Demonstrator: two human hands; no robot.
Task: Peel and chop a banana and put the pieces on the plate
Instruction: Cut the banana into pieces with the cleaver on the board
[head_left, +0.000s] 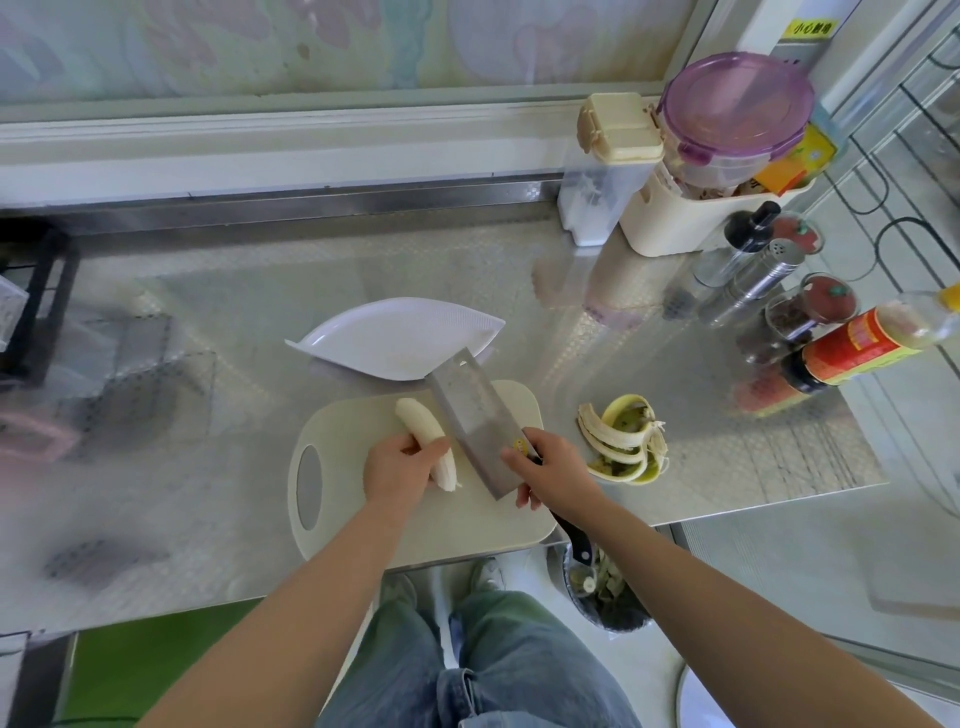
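The cream cutting board (363, 519) lies on the steel counter (249, 291), with the white plate (395, 338) just past the board's far edge. The cleaver (472, 415) slants over the board's right half, and the right hand (550, 467) curls round its handle. At mid-board, the left hand (397, 467) grips the peeled, uncut banana (421, 423), both ends protruding. The peel (623, 441) lies right of the board.

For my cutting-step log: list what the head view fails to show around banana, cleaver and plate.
Banana middle: head view, wrapped by the left hand.
Cleaver grip: head view, under the right hand; its contact with the cutting board unclear.
Plate near edge: head view, behind the cleaver.
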